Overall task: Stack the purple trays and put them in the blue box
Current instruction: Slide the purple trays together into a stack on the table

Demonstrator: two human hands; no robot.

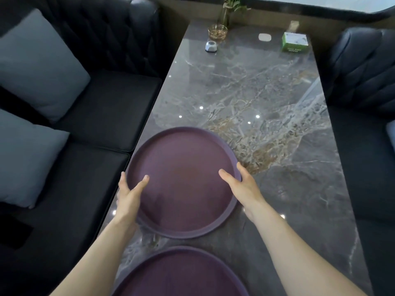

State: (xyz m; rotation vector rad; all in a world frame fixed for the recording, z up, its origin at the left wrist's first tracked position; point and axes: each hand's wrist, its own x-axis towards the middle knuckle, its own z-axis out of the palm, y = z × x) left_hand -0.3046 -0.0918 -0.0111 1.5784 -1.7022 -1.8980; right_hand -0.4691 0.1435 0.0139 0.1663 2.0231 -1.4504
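Observation:
A round purple tray [183, 165] lies on the marble table [267, 99], near its left edge. My left hand [128, 193] grips its left rim, thumb lying on the tray's inside and fingers under the edge. My right hand [241, 184] holds the right rim the same way. A second purple tray [181, 274] lies closer to me at the bottom of the view, partly cut off. No blue box is in view.
At the table's far end stand a glass ashtray [217, 32], a small white-grey gadget [211, 47], a white pad [265, 37], a green tissue box [295, 42] and a plant vase [227, 13]. Dark sofas with grey cushions [38, 60] flank the table.

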